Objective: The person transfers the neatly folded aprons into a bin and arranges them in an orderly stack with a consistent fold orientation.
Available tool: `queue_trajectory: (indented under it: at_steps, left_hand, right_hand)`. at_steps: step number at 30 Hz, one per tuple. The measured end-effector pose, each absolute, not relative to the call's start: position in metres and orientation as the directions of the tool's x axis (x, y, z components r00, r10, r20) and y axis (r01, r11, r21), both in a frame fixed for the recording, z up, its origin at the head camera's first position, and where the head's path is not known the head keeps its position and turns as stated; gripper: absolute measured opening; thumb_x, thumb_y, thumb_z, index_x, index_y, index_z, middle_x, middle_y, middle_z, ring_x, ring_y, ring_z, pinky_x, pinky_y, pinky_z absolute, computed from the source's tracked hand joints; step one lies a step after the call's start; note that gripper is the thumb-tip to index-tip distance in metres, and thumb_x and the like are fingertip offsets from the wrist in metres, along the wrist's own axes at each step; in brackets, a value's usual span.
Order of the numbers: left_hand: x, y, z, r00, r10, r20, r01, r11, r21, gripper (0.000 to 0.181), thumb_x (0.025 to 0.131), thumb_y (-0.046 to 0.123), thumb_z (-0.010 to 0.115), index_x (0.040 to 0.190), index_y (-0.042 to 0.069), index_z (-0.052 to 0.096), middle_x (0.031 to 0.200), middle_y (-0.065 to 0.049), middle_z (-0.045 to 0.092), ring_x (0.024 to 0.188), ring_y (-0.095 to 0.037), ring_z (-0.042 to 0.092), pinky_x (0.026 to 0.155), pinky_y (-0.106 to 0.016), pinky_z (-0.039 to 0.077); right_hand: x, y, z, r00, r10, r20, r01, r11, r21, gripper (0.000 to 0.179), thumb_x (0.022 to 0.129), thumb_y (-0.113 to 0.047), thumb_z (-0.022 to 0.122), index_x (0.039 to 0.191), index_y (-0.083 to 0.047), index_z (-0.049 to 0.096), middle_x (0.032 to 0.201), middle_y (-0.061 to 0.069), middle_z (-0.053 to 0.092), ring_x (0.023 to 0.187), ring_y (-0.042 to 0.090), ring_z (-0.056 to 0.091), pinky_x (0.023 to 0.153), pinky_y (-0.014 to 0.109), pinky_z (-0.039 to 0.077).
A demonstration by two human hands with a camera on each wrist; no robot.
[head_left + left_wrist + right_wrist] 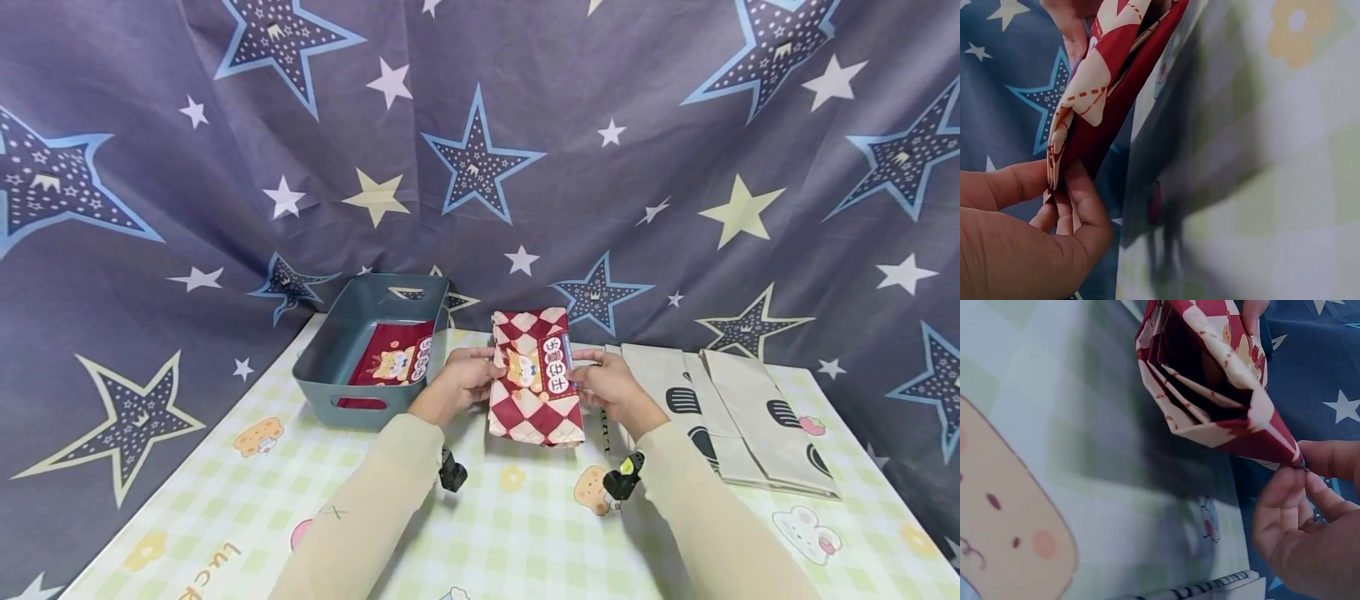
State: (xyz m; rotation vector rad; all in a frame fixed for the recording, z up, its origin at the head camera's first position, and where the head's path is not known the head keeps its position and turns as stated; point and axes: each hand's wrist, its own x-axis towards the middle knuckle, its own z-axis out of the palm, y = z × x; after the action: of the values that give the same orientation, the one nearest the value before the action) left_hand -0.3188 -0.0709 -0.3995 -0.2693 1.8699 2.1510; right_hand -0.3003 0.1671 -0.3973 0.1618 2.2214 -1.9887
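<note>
A folded red-and-cream checked cloth (pixel 536 412) with a cartoon animal and white lettering is held up over the table in the head view. My left hand (pixel 462 383) pinches its left edge; in the left wrist view, thumb and fingers (pixel 1088 203) grip the stacked layers. On the opposite side, my right hand (pixel 611 383) pinches the right edge. The right wrist view shows the cloth (pixel 1254 440) from its end, its folds gaping apart, with a corner between thumb and fingers (pixel 1285 494).
Left of the hands stands a blue-grey basket (pixel 322 387) with a similar dark red folded cloth (pixel 375 350) inside. To the right lie folded cream cloths (pixel 750 408) with black prints. A starry curtain (pixel 480 250) hangs behind the table (pixel 517 533), which has a green checked cover.
</note>
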Motion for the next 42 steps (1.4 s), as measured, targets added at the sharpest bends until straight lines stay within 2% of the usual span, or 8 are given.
queue_trajectory:
  at_steps: [5, 16, 23, 30, 35, 39, 42]
  left_hand:
    - [-0.317, -0.072, -0.387, -0.957, 0.087, -0.276, -0.286, -0.134, 0.949, 0.052, 0.09, -0.012, 0.066, 0.14, 0.001, 0.058, 0.123, -0.022, 0.069, 0.085, -0.019, 0.07, 0.072, -0.032, 0.061]
    - [-0.318, -0.081, -0.36, -0.968, 0.105, -0.23, -0.241, -0.104, 0.965, 0.051, 0.09, -0.011, 0.067, 0.139, 0.002, 0.059, 0.111, -0.014, 0.071, 0.08, -0.015, 0.066, 0.076, -0.03, 0.056]
    - [-0.321, -0.091, -0.348, -0.971, 0.109, -0.214, -0.22, -0.045, 0.974, 0.051, 0.092, -0.007, 0.068, 0.141, 0.003, 0.059, 0.125, -0.017, 0.067, 0.086, -0.016, 0.066, 0.077, -0.032, 0.055]
    - [-0.323, -0.104, -0.34, -0.975, 0.113, -0.193, -0.198, -0.035, 0.98, 0.047, 0.093, -0.005, 0.068, 0.139, 0.003, 0.059, 0.12, -0.016, 0.068, 0.089, -0.019, 0.068, 0.08, -0.034, 0.057]
    - [-0.321, -0.116, -0.335, -0.974, 0.122, -0.19, -0.195, -0.028, 0.98, 0.049, 0.095, -0.003, 0.067, 0.143, 0.005, 0.057, 0.128, -0.016, 0.065, 0.097, -0.021, 0.068, 0.086, -0.036, 0.056]
    - [-0.32, -0.126, -0.331, -0.974, 0.137, -0.18, -0.185, -0.026, 0.982, 0.052, 0.096, -0.002, 0.066, 0.146, 0.006, 0.053, 0.135, -0.017, 0.063, 0.101, -0.021, 0.068, 0.084, -0.033, 0.057]
    - [-0.318, -0.132, -0.327, -0.976, 0.133, -0.171, -0.174, -0.008, 0.985, 0.053, 0.095, -0.002, 0.067, 0.146, 0.006, 0.053, 0.133, -0.017, 0.063, 0.097, -0.02, 0.069, 0.078, -0.031, 0.058]
  right_hand:
    - [-0.301, 0.168, -0.385, -0.985, -0.034, -0.167, 0.162, 0.117, -0.98, 0.048, 0.095, 0.0, 0.063, 0.141, 0.0, 0.051, 0.112, 0.016, 0.068, 0.09, 0.019, 0.064, 0.071, 0.028, 0.055]
    - [-0.304, 0.166, -0.36, -0.991, -0.04, -0.128, 0.121, 0.148, -0.982, 0.048, 0.097, -0.003, 0.063, 0.144, -0.002, 0.05, 0.131, 0.022, 0.062, 0.102, 0.024, 0.063, 0.075, 0.029, 0.057]
    - [-0.307, 0.159, -0.347, -0.99, -0.053, -0.134, 0.126, 0.14, -0.982, 0.046, 0.098, -0.004, 0.062, 0.143, -0.005, 0.052, 0.13, 0.02, 0.062, 0.105, 0.025, 0.063, 0.079, 0.029, 0.057]
    - [-0.309, 0.149, -0.333, -0.991, -0.064, -0.115, 0.105, 0.131, -0.986, 0.045, 0.097, -0.004, 0.064, 0.141, -0.006, 0.054, 0.123, 0.018, 0.064, 0.098, 0.023, 0.066, 0.08, 0.031, 0.058]
    - [-0.309, 0.14, -0.327, -0.989, -0.076, -0.124, 0.115, 0.113, -0.987, 0.045, 0.097, -0.005, 0.065, 0.141, -0.007, 0.055, 0.121, 0.016, 0.063, 0.099, 0.024, 0.065, 0.08, 0.033, 0.058]
    - [-0.309, 0.134, -0.324, -0.988, -0.091, -0.125, 0.115, 0.113, -0.987, 0.046, 0.097, -0.004, 0.065, 0.142, -0.006, 0.054, 0.121, 0.017, 0.064, 0.098, 0.024, 0.065, 0.08, 0.033, 0.058]
    - [-0.309, 0.128, -0.322, -0.986, -0.103, -0.127, 0.117, 0.106, -0.988, 0.046, 0.098, -0.004, 0.064, 0.142, -0.005, 0.052, 0.123, 0.018, 0.064, 0.1, 0.024, 0.065, 0.082, 0.034, 0.058]
